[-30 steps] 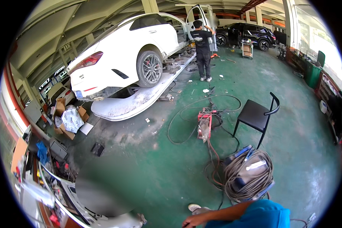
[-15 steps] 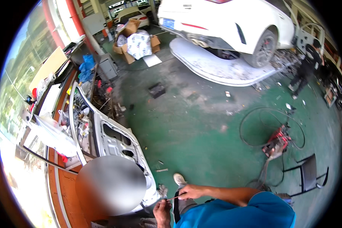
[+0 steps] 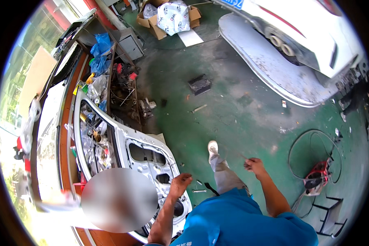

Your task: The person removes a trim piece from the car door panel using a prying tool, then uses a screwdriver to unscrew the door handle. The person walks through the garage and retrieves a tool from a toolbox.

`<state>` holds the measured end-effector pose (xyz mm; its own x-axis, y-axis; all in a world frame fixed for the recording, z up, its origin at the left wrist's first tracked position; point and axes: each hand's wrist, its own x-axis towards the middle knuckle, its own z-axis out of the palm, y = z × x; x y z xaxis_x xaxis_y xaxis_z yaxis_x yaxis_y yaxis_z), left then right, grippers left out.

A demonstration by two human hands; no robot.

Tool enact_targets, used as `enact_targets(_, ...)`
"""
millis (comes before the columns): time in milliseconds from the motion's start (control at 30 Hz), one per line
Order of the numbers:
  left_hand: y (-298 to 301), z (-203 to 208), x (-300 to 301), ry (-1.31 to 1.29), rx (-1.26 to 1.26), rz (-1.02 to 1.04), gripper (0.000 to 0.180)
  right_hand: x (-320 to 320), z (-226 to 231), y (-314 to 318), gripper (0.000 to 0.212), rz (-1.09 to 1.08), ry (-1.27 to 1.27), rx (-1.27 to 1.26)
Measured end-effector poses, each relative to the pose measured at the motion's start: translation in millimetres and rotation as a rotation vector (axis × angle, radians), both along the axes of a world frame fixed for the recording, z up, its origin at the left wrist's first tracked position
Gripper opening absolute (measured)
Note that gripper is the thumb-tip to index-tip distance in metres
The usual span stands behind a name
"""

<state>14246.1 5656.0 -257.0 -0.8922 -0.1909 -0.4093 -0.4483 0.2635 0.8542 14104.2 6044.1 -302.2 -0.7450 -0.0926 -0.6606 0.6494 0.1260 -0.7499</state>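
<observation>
My right hand [image 3: 255, 166] is raised over the green floor, its fingers closed on a thin rod-like thing whose tip pokes out to the left; its kind is too small to make out. Beside the bare grey car door [image 3: 170, 162], my left hand [image 3: 179, 186] is held with its fingers curled together, pointing right. Whether something small sits in those fingers is hidden. The door leans at my left, its window frame toward the bench, and a blurred disc covers part of it. On the floor right of my left hand lies a wrench [image 3: 199, 191].
A workbench [image 3: 64, 135] cluttered with parts and bags runs along the left. Ahead are a dark box [image 3: 199, 84], an open carton [image 3: 152, 25] and a white car [image 3: 336, 39] over a grey platform [image 3: 260, 53]. A red machine [image 3: 317, 174] with a looped hose and a black chair [image 3: 330, 215] stand right.
My hands, close together at the thin rod before, are now well apart. The right one keeps hold of it. My view has shifted forward and turned toward the right, with more of the door showing.
</observation>
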Motion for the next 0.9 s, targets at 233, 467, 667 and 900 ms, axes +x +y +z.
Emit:
enact_targets(233, -177, -188, 38, -0.768, 0.121, 0.49, 0.015, -171, -152, -13, 0.024, -0.076, -0.414, 0.346)
enact_targets(467, -222, -129, -83, -0.6, 0.271, 0.793, 0.017, -446, -153, -164, 0.033, 0.961, 0.177, 0.607)
enact_targets(667, -348, -247, -252, -0.487, -0.075, 0.365, 0.019, -655, -94, -414, 0.026, 0.224, 0.052, 0.118)
enact_targets(900, -565, -185, -586, -0.453, 0.175, 0.718, 0.019, -711, -115, -462, 0.026, 0.311, -0.066, 0.429)
